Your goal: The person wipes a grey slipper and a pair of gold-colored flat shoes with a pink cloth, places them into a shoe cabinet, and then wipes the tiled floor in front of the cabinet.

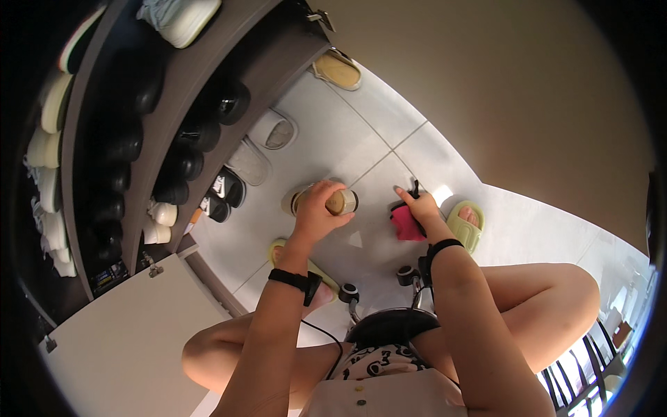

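My left hand (319, 213) grips a pale slip-on shoe (341, 202) with a tan insole, held above the tiled floor. The hand covers the middle of the shoe, so only its two ends show. My right hand (423, 208) is closed around a bright pink cloth-like item (407, 224) with black edging, and a short black end sticks out above the thumb. A gap of bare tile separates the two held things. Each wrist wears a black band.
A shoe cabinet (182, 112) with several filled shelves stands at left, its white door (130, 333) swung out low. Grey slippers (249, 160) and black slides (228, 186) line its base. A tan-lined shoe (337, 70) lies ahead. A brown panel (500, 94) borders the right. Stool casters (349, 293) sit below.
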Motion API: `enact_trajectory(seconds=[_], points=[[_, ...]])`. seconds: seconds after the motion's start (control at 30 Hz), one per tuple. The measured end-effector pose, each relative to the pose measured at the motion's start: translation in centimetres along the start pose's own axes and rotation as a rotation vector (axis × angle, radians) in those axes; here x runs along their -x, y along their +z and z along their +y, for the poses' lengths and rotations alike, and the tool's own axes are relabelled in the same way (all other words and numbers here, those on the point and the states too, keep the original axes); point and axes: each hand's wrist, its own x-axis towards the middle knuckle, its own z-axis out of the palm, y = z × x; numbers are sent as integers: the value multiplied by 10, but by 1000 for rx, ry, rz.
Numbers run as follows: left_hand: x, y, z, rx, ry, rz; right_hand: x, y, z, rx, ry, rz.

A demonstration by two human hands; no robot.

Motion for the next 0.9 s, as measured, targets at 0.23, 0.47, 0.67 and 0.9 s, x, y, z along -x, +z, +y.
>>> enact_trajectory(seconds=[0.23,0.47,0.67,0.9], points=[[-6,-19,3,193,-158,148,2,-2,-3,-32,-19,-12],[-31,4,25,-17,-396,270,-4,-1,3,-7,-20,31],[-39,5,25,-22,-449,306,5,-4,-5,-23,-8,1],[-53,5,12,-65,-496,292,2,-3,-4,-5,5,-5]])
